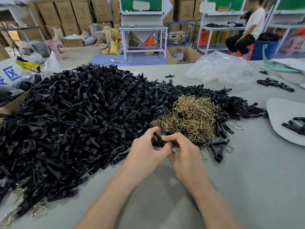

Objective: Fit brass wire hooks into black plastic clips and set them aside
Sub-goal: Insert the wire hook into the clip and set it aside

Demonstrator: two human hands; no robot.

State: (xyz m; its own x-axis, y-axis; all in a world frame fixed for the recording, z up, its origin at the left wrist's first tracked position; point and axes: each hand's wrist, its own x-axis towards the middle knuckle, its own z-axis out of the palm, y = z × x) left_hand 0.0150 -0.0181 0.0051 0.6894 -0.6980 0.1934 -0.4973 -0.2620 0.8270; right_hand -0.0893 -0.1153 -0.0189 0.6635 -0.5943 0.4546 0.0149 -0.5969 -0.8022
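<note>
both hands meeting just in front of the brass hook pile (186, 116), left hand (145, 150) and right hand (183, 152) fingers curled round one black clip (159, 140), huge black clip heap (79, 119) filling the table's (247, 171) left side, few finished clips (217, 148) just right of the hands

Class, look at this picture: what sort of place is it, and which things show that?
Probably a small assembly workshop: stacked cardboard boxes, metal workbenches, a heap of black clips beside brass hooks.

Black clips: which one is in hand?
The clip gripped between left hand and right hand, just before the brass hook pile; the rest lie loose on the table.
</note>
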